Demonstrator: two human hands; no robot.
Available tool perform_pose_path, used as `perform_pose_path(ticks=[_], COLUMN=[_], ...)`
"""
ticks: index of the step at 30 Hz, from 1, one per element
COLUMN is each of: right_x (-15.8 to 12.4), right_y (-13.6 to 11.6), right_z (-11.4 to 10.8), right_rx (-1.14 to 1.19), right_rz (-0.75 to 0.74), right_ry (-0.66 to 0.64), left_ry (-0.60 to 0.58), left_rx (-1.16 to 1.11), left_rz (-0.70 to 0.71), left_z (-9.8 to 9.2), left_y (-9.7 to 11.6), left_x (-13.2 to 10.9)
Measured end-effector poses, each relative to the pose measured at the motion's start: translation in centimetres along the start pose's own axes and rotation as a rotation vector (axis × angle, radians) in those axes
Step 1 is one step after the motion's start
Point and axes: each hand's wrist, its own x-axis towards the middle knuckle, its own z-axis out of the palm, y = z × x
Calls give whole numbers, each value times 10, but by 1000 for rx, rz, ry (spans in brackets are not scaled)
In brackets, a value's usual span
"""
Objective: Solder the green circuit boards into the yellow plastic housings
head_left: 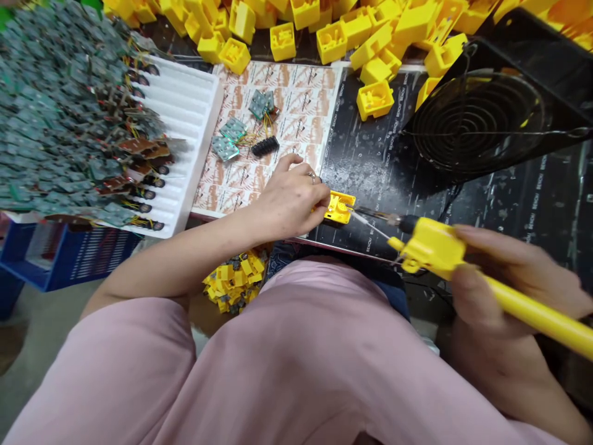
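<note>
My left hand [296, 196], a ring on one finger, grips the left end of a small yellow plastic housing [341, 207] at the table's front edge. Its fingers hide part of the housing. In my right hand [504, 278], partly blurred, is a yellow-handled soldering iron [438, 244] with a thin feed tube beside its tip. The tip points left and reaches the right end of the housing; whether it touches cannot be made out. Left of the housing, beyond my left hand, lie a black ribbed part [265, 146] and green circuit boards [233, 130] with yellow wires.
A white foam tray [192, 133] heaped with wired circuit boards [69, 117] stands at left. Yellow housings [375, 99] pile along the back. A black fan [477, 123] stands at right. Below the table are a blue crate [69, 253] and more yellow parts [236, 281].
</note>
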Motion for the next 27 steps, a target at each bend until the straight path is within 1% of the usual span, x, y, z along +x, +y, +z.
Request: perform_pose_path(ticks=[3,5,10,14,16,18,20,24,27], right_x=[6,11,19,25,28,30,30,26,22], right_y=[-3,-4,-11,-18,-21,-23,-23,-20,-18], right_z=[11,12,9,13,13,11,5,-4,-4], right_rx=[37,61,-25,-87,-63,-29,-36,-133,-161], right_rz=[-250,-364,-404,-471,-494,-525,-517,-358,-313], right_ry=[-89,-155,-283,-326,-361,-358,-365,-328,-297], left_ry=[0,0,-22,-28,-23,-16,-10,-8,-12], left_rx=[60,91,131,163,169,170,171,170,161], left_rz=[26,46,88,112,110,106,109,119,111], left_z=[0,0,-3,-2,-1,1,2,2,1], left_y=[2,2,3,3,3,3,3,3,3], left_x=[3,5,8,9,10,10,11,11,12])
